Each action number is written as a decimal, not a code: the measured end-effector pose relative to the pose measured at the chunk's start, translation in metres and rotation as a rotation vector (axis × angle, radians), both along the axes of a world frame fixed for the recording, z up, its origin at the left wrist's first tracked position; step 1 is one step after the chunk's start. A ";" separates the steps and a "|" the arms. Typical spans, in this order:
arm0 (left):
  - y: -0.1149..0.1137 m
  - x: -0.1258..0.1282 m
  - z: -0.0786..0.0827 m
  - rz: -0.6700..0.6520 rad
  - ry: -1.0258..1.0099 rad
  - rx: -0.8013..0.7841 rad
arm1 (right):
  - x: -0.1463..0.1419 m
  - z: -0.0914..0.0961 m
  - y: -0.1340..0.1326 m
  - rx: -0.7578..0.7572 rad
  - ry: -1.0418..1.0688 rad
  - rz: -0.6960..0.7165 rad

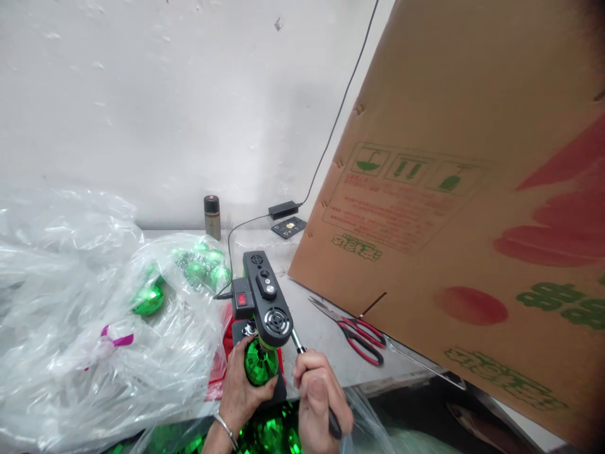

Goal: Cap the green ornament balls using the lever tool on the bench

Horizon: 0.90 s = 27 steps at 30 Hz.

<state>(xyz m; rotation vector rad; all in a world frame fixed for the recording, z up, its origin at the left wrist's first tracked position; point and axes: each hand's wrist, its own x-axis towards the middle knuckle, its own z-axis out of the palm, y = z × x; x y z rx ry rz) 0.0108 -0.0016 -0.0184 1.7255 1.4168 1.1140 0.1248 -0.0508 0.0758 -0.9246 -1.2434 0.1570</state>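
My left hand [239,381], a bracelet at its wrist, is closed round a shiny green faceted ball [261,366]. It holds the ball under the front end of a small black bench machine [270,293] with round grilles and a red switch [242,299]. To the right, my right hand [320,397] is wrapped round the machine's lever [297,339], a metal rod with a black grip showing below the fingers. A red sheet [217,378] lies under the machine. The place where ball and machine meet is partly hidden.
Clear plastic bags [57,315] with green balls [149,299] fill the left. More green balls [271,435] lie below my hands. Red-handled scissors [362,337] rest beside a large cardboard box [406,252]. A dark-capped can [212,216] and a power adapter [283,209] stand behind.
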 end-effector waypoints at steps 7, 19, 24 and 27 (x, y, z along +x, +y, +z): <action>0.000 0.000 0.004 -0.014 -0.043 -0.041 | -0.003 -0.018 -0.003 0.051 -0.146 -0.073; 0.004 -0.001 -0.001 -0.012 -0.059 -0.020 | 0.004 0.000 0.004 0.072 -0.133 -0.002; -0.002 -0.003 -0.002 -0.002 -0.113 -0.015 | -0.002 0.066 0.005 -0.028 -0.013 0.033; -0.029 -0.021 -0.014 0.062 -0.055 0.072 | -0.003 0.071 0.004 -0.033 -0.003 0.049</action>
